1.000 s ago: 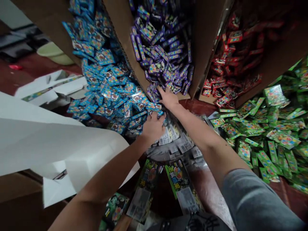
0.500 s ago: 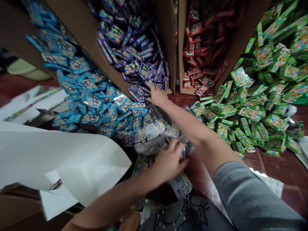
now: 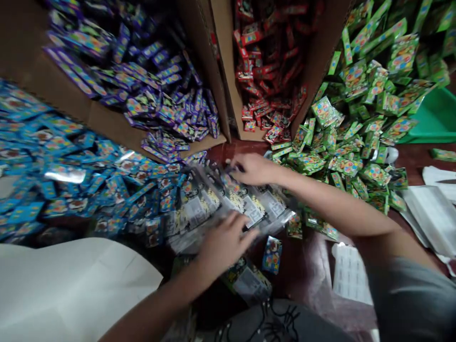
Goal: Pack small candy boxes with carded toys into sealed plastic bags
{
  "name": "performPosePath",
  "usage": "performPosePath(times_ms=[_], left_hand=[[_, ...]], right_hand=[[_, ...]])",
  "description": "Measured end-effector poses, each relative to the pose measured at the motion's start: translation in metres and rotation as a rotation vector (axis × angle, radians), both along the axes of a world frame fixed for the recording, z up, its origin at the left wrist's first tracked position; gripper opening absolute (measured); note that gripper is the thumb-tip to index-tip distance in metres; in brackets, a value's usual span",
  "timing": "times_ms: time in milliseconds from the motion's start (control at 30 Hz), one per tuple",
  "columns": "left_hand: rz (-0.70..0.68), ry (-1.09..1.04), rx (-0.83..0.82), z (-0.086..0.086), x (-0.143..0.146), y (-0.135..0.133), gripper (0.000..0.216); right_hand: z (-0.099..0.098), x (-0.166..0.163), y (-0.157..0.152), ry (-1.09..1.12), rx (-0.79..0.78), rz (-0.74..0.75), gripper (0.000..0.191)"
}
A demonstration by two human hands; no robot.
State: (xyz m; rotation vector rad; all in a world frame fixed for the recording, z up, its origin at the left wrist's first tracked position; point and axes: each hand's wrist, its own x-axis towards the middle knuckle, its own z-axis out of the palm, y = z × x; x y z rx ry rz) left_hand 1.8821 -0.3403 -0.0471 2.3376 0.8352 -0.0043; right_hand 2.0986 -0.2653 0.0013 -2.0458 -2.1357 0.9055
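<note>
My right hand [image 3: 254, 169] is closed, with a small dark purple packet [image 3: 239, 167] partly showing at its fingertips; blur hides its detail. It is over the upper edge of several clear plastic bags [image 3: 195, 211] with printed cards, fanned out on the floor. Nearer to me, my left hand [image 3: 224, 244] is above the lower part of these bags, fingers apart and nothing seen in them. A single blue packet [image 3: 272, 255] lies to the right of my left hand. Another printed bag [image 3: 251, 283] rests close to my body.
Purple packets [image 3: 156, 78] spill from a cardboard box [image 3: 107, 123], and red packets [image 3: 265, 71] fill the one beside it. Blue packets [image 3: 81, 166] spread left, green packets [image 3: 366, 123] right, near a green tray [image 3: 434, 118]. White paper [image 3: 78, 289] covers the lower left.
My right hand has drawn back from the purple packets to the bags. My left hand has let go of the blue packet, which now lies on the floor. The view has turned right.
</note>
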Motion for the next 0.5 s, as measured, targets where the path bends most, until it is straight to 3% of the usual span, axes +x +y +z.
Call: performPosePath(times_ms=[100, 200, 300, 367, 400, 500], left_hand=[[0.133, -0.063, 0.056, -0.008, 0.006, 0.023, 0.042], [0.076, -0.054, 0.03, -0.014, 0.028, 0.019, 0.065], [-0.043, -0.042, 0.044, -0.016, 0.047, 0.004, 0.073], [-0.115, -0.083, 0.059, -0.015, 0.052, -0.005, 0.074], [-0.154, -0.107, 0.058, -0.014, 0.053, -0.009, 0.073], [-0.277, -0.128, 0.036, -0.012, 0.057, -0.022, 0.068]], right_hand=[[0.023, 0.023, -0.071, 0.051, -0.292, -0.027, 0.031], [0.032, 0.04, -0.088, -0.183, -0.332, 0.01, 0.038], [0.022, 0.067, -0.047, -0.556, 0.011, 0.04, 0.039], [0.006, 0.092, -0.007, -0.662, 0.168, 0.167, 0.046], [-0.005, 0.105, 0.013, -0.693, 0.141, 0.222, 0.048], [-0.034, 0.132, 0.057, -0.696, 0.101, 0.205, 0.047]])
